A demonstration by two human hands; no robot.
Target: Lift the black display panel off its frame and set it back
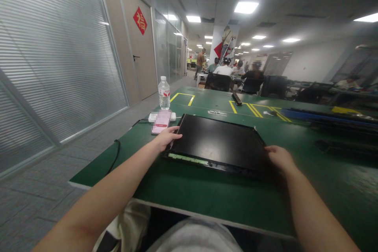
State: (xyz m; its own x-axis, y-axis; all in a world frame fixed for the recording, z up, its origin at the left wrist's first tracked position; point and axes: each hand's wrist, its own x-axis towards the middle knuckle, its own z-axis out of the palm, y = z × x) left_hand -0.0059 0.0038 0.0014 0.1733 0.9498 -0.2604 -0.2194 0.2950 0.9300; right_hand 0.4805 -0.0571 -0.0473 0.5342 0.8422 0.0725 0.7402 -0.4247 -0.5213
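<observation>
A flat black display panel [218, 139] lies face up over the green table, its near edge showing a strip of green circuit board [189, 160]. My left hand [169, 138] grips the panel's left side, thumb on top and the other fingers partly hidden at the edge. At the opposite side, my right hand [280, 158] holds the right edge, its fingers mostly hidden beneath. Whether the panel rests on the table or is slightly raised, I cannot tell. Just beyond my left hand is a phone [161, 123] with a pink screen.
A water bottle [164, 93] and a white power strip [153, 117] stand near the table's left edge. Farther back are yellow tape marks [191, 99] and a dark bar-shaped part [236, 99]. Long dark parts [327, 122] lie at right. Several people sit beyond; one person [226, 41] is on a ladder.
</observation>
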